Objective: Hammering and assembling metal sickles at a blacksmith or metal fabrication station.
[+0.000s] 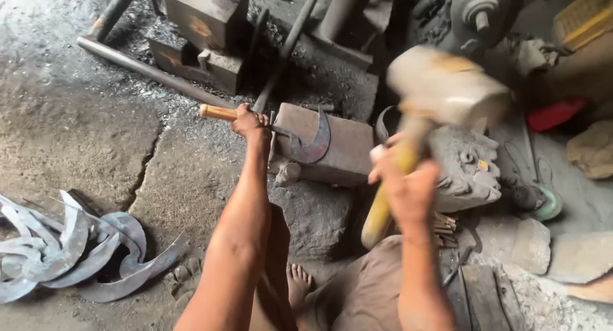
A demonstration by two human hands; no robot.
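Note:
My left hand [249, 123] grips the wooden handle [218, 112] of a curved sickle blade [311, 143], which lies flat on a rusty iron anvil block [345, 153]. My right hand [403, 183] is closed around the yellow shaft of a heavy hammer [445, 88]. Its blurred head is raised above and to the right of the anvil. My bare foot [297, 284] and knee show at the bottom.
A heap of grey curved sickle blades [70, 249] lies on the ground at the lower left. Behind the anvil stand a steel block [205, 15], long bars [147, 69] and a motor [469, 15]. A grey metal block [465, 168] sits right of the anvil. Stone slabs lie at the lower right.

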